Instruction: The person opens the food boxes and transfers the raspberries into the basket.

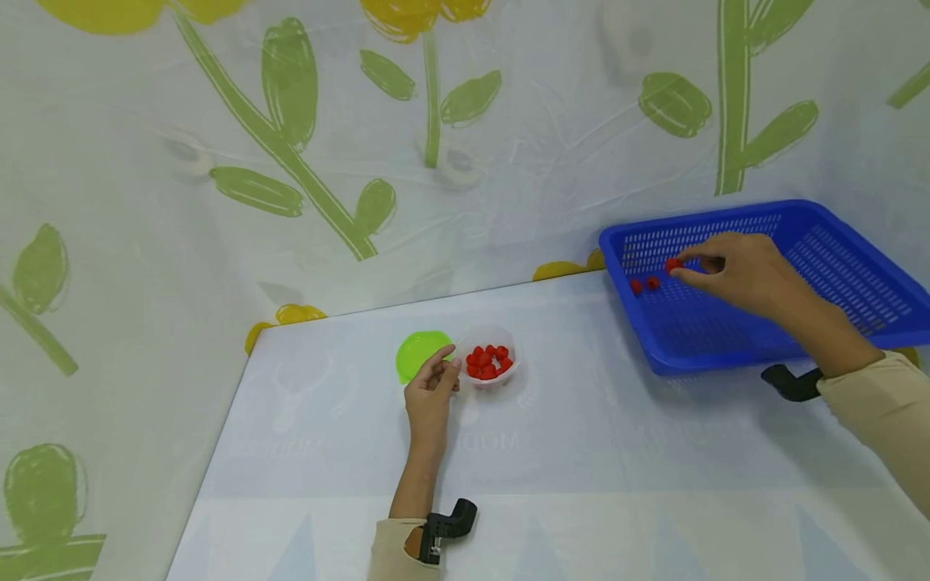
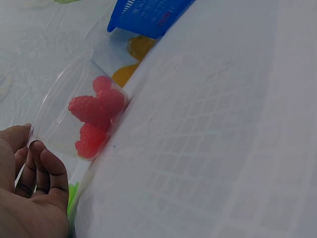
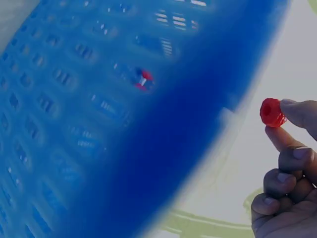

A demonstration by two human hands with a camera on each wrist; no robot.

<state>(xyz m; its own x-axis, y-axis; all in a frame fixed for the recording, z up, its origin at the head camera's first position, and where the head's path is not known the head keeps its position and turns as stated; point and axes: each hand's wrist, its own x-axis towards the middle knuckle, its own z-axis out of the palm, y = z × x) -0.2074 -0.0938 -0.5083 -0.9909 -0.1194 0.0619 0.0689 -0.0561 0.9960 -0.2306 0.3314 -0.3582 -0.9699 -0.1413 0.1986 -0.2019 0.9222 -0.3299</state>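
Note:
My right hand (image 1: 751, 274) pinches a red raspberry (image 3: 272, 113) between thumb and index finger, its other fingers curled. It is over the blue plastic basket (image 1: 668, 361), where two more raspberries (image 1: 653, 283) lie near the left wall. My left hand (image 1: 430, 395) holds the rim of a small clear plastic tub (image 2: 59, 84) with its fingertips. Several raspberries (image 1: 487, 371) sit inside the upright tub. A bright green round lid (image 1: 414, 353) lies flat behind the left hand, partly covered by its fingers.
A white cloth covers the table (image 1: 581, 436). Behind it rises a pale sheet (image 1: 508, 186) printed with green leaves and yellow flowers. The basket's raised walls stand at the table's back right, close to the sheet.

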